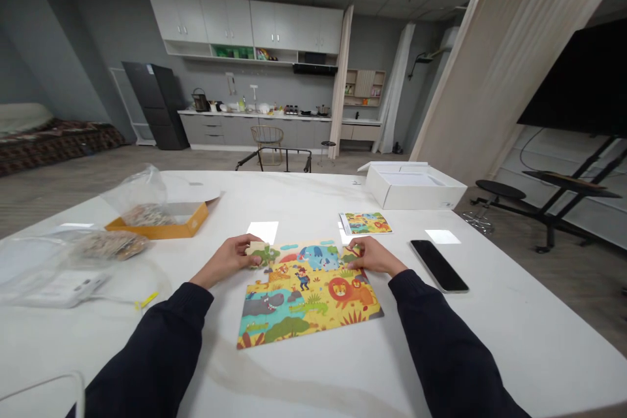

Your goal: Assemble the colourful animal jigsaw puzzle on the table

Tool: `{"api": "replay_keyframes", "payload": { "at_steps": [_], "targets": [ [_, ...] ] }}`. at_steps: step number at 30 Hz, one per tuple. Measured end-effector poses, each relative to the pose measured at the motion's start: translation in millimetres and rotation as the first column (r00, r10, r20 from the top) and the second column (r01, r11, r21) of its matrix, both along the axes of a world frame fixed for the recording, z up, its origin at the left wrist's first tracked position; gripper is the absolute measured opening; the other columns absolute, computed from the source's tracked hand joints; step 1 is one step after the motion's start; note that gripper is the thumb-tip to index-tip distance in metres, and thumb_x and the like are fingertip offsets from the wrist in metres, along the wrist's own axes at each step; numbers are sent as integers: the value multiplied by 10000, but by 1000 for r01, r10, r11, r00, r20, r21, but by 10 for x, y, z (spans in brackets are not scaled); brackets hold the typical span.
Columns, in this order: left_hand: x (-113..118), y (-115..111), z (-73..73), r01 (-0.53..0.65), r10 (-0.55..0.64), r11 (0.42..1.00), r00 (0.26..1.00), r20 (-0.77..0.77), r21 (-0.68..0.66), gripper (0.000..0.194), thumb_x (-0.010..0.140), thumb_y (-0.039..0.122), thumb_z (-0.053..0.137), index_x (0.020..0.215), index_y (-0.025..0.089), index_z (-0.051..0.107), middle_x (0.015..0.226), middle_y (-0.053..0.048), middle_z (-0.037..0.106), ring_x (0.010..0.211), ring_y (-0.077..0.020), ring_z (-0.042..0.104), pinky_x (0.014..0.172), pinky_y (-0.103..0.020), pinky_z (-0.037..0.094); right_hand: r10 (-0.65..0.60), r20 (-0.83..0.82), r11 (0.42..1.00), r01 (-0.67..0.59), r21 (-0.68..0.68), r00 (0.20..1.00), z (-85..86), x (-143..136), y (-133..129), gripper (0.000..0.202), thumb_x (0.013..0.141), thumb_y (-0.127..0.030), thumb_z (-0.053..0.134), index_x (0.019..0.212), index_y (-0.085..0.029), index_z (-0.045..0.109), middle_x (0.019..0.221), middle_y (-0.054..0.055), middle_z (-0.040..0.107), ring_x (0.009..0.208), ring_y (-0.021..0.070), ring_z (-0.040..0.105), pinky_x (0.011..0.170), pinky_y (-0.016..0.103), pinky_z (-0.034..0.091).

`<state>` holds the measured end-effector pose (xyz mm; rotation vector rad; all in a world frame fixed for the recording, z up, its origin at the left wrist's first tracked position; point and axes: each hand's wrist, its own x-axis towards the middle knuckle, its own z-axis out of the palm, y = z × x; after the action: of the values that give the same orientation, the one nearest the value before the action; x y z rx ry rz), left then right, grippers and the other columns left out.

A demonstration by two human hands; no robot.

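Note:
A jigsaw puzzle (313, 297) with lions, a hippo, a crocodile and elephants lies flat on the white table in front of me, gaps showing at its far left and far right corners. At the far left corner my left hand (232, 258) is closed on a puzzle piece (263, 253) with a green tree on it. My right hand (369, 255) pinches another puzzle piece (349, 253) at the far right corner, partly hidden by the fingers. Just beyond the puzzle lies a small picture card (367, 223) showing a similar animal scene.
A black phone (439, 265) lies right of the puzzle. Behind it stands an open white box (414, 186). To the left are an orange box (183, 225), plastic bags of loose pieces (115, 245) and a white cable (73, 375) on the table (313, 382).

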<state>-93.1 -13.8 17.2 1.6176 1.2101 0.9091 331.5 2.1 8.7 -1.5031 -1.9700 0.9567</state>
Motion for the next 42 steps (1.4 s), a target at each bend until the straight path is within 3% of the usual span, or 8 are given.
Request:
{"api": "replay_keyframes", "payload": {
  "at_steps": [4, 7, 10, 15, 19, 23, 28, 42],
  "targets": [
    [43, -111, 137, -145, 131, 988, 970, 205, 56, 921, 679, 490, 868, 1462, 164, 508, 1107, -106, 740, 965, -255, 721, 883, -383, 573, -174, -326, 984, 179, -13, 929, -11, 66, -43, 530, 636, -583, 836, 819, -225, 490, 679, -15, 621, 597, 195, 664, 503, 272, 455],
    [325, -238, 199, -65, 61, 998, 975, 215, 10, 842, 680, 487, 875, 1391, 153, 573, 1132, -116, 737, 987, -275, 727, 884, -397, 584, -221, -453, 967, 255, 15, 864, 50, -89, -137, 643, 592, -557, 884, 974, -252, 466, 707, -25, 650, 578, 220, 694, 512, 307, 500],
    [764, -380, 185, 89, -82, 996, 980, 183, -29, 643, 669, 446, 886, 1205, 157, 680, 1095, -106, 744, 994, -280, 723, 880, -390, 582, -65, -501, 998, 68, -12, 863, 109, -469, -305, 626, 621, -478, 897, 1032, -260, 478, 629, -77, 586, 623, 238, 715, 604, 351, 558],
    [1204, -500, 88, 66, -60, 998, 972, 228, -19, 590, 695, 412, 846, 1203, 175, 664, 974, -72, 740, 941, -251, 717, 829, -362, 572, 148, -480, 989, -143, 46, 865, 149, -944, -575, 510, 779, -312, 783, 1220, -274, 530, 836, -27, 655, 766, 176, 695, 715, 318, 564],
    [1011, -449, 165, -30, 28, 1000, 987, 161, 7, 648, 699, 464, 834, 1240, 159, 648, 963, -69, 747, 920, -251, 711, 811, -353, 559, 189, -434, 981, -185, 52, 881, 197, -645, -529, 762, 758, -312, 816, 1428, -298, 453, 1256, 79, 648, 1043, 216, 684, 923, 400, 560],
    [546, -440, 251, 60, -57, 995, 998, 37, -80, 554, 702, 579, 790, 1034, 145, 703, 976, -100, 771, 916, -282, 714, 792, -357, 550, 132, -13, 990, -131, 61, 991, 196, -70, -444, 750, 613, -416, 923, 1290, -224, 661, 1277, 124, 633, 1167, 316, 606, 1020, 500, 498],
    [74, -619, 127, -3, -41, 985, 968, -249, -172, 539, 657, 602, 754, 989, 182, 687, 881, -66, 767, 868, -293, 710, 738, -333, 529, 125, 160, 987, -138, 77, 979, 81, 185, -512, 769, 522, -452, 973, 1220, -238, 734, 1339, 129, 556, 1297, 353, 511, 1168, 506, 371],
    [118, -750, 50, 9, -5, 1000, 924, -381, 7, 505, 685, 416, 759, 1130, 189, 691, 1111, -81, 704, 1005, -282, 651, 904, -349, 515, 26, -55, 998, -23, 56, 998, 44, -29, -586, 457, 670, -278, 819, 1000, -259, 504, 717, -87, 483, 667, 138, 493, 634, 247, 417]
  ]
}}
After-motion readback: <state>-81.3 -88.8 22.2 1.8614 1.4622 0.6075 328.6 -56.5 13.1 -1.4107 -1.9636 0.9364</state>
